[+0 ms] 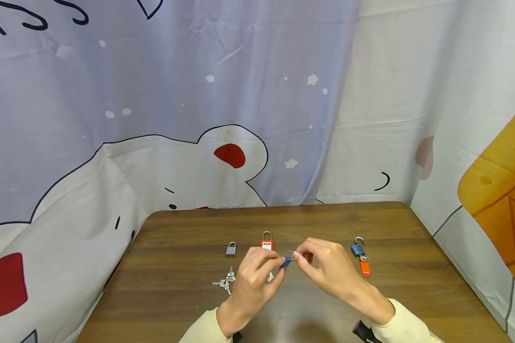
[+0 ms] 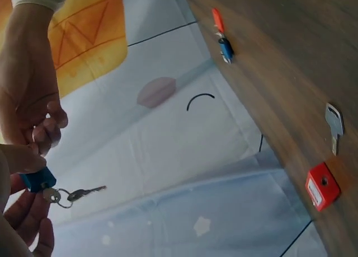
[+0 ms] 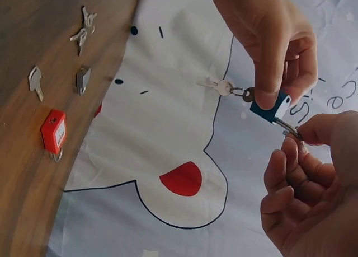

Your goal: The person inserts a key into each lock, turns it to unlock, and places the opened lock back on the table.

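Note:
My left hand [image 1: 256, 278] grips a small blue padlock [image 3: 267, 107] by its body, between thumb and fingers. One key sits in that lock, and a ring hanging from it carries a second key [image 2: 84, 194]. With thumb and fingertips, my right hand [image 1: 328, 269] pinches the padlock's metal shackle [image 3: 287, 127]. Both hands are raised over the middle of the table. Behind the left hand stands a red padlock [image 1: 267, 241], its lower part hidden in the head view. A loose key [image 2: 334, 125] lies near it, mostly covered by the left hand in the head view.
On the wooden table [image 1: 176, 247], a grey padlock [image 1: 231, 249] stands left of the red one. Several keys [image 1: 225, 283] lie left of my left hand. To the right lies another blue padlock [image 1: 358, 250], its shackle open, with an orange tag [image 1: 365, 269]. Printed curtains hang behind.

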A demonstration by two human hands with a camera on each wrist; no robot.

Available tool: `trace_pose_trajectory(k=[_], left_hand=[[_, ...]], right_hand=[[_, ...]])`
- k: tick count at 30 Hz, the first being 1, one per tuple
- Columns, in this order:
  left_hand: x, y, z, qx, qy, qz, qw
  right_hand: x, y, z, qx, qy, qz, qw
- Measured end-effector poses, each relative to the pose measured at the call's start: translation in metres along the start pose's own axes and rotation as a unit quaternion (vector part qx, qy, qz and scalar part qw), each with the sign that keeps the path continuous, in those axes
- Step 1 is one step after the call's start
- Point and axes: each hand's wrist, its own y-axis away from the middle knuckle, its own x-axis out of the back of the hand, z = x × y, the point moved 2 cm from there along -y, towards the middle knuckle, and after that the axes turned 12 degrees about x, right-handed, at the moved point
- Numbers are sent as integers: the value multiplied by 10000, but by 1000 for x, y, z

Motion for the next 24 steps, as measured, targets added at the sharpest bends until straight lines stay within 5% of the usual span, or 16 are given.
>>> trace_pose_trajectory(k=[5, 13, 24], left_hand=[[0, 0, 1, -649, -258, 163, 9974], [-1, -1, 3, -1207, -662, 313, 9900], [-3, -1, 4, -1428, -859, 447, 9850]], right_hand=[[-2, 5, 3, -1229, -706, -274, 9895], [-4, 10, 9, -2903, -1968, -709, 9338], [-6, 16, 16, -3707, -4224, -911, 8221]])
